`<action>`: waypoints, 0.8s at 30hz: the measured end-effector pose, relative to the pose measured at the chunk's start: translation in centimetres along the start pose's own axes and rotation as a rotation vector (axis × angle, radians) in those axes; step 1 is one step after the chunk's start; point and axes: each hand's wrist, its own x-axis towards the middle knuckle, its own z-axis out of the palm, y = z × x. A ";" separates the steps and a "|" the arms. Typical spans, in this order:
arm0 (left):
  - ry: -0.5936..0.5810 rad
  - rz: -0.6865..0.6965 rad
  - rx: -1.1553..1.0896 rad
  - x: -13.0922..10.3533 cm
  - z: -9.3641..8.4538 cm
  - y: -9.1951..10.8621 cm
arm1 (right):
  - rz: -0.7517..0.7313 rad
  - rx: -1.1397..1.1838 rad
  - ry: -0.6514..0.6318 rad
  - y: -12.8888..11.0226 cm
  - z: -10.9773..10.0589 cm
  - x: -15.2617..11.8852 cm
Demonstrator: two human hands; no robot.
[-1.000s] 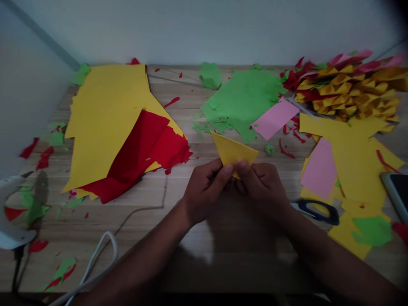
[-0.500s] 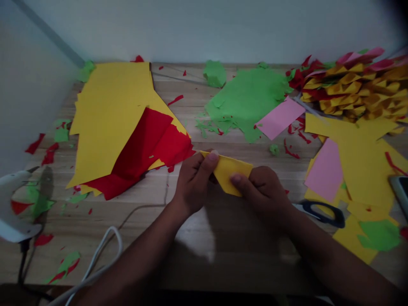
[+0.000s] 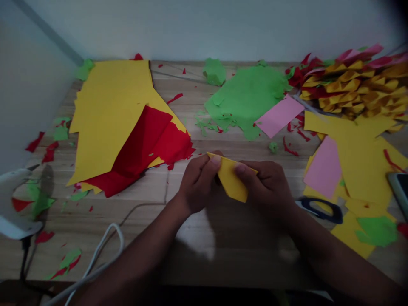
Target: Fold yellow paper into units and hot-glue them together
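A small folded piece of yellow paper [image 3: 233, 180] is held between my two hands above the wooden table. My left hand [image 3: 200, 180] pinches its upper left corner, thumb on top and fingers behind. On the other side, my right hand [image 3: 266, 182] grips the upper right part, its thumb pressed on the face and its fingers hidden behind. The paper's lower end points down toward me. Scissors with a dark handle [image 3: 323, 210] lie just right of my right wrist.
Yellow sheets [image 3: 108, 106] with red paper [image 3: 140, 153] on them lie at left. Torn green paper [image 3: 248, 100] and a pink rectangle [image 3: 280, 115] lie at the back. Folded yellow pieces [image 3: 357, 89] fill the far right. A white glue gun [image 3: 15, 204] stands at left, near a white cable [image 3: 119, 242].
My right thumb has moved up along the yellow paper to near its top edge. The paper's lower end has tilted slightly down and right, and now looks narrower.
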 end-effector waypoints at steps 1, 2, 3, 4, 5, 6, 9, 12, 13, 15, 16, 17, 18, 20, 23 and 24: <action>0.007 0.024 0.013 0.0 0.0 -0.2 | -0.010 -0.019 0.006 0.0 0.0 0.1; 0.025 0.045 0.030 0.0 -0.1 -0.3 | -0.030 -0.035 0.009 0.0 0.0 0.2; 0.050 0.056 0.049 0.1 -0.1 -0.5 | -0.055 -0.045 0.010 0.1 0.0 0.3; 0.076 0.057 0.071 0.1 -0.1 -0.6 | -0.075 -0.049 0.006 0.1 0.1 0.4; 0.103 0.054 0.093 0.1 -0.1 -0.7 | -0.086 -0.045 -0.001 0.2 0.1 0.4; 0.126 0.046 0.112 0.1 0.0 -0.7 | -0.090 -0.034 -0.012 0.2 0.2 0.5; 0.179 0.036 0.131 0.0 0.3 -0.8 | -0.084 0.011 -0.025 0.3 0.3 0.3; 0.229 0.041 0.103 -0.1 0.7 -0.9 | -0.098 -0.014 0.000 0.1 0.3 0.2; 0.237 0.034 0.081 -0.1 0.7 -0.8 | -0.102 -0.039 0.013 0.1 0.3 0.2; 0.218 0.008 0.031 0.0 0.7 -0.8 | -0.081 -0.087 0.028 0.0 0.3 0.2; 0.186 -0.010 0.022 0.0 0.7 -0.7 | -0.062 -0.101 0.031 0.0 0.3 0.3; 0.143 -0.030 0.027 0.1 0.6 -0.5 | -0.042 -0.105 0.036 0.0 0.3 0.4; 0.093 -0.048 0.039 0.1 0.6 -0.4 | -0.020 -0.102 0.044 0.0 0.3 0.4; 0.007 -0.085 0.056 0.0 0.6 -0.2 | 0.001 -0.085 0.078 0.0 0.3 0.4; -0.037 -0.128 -0.006 -0.2 0.9 -0.1 | 0.003 -0.053 0.141 -0.1 0.4 0.2; -0.042 -0.139 -0.036 -0.3 1.0 -0.1 | 0.005 -0.040 0.153 -0.1 0.4 0.1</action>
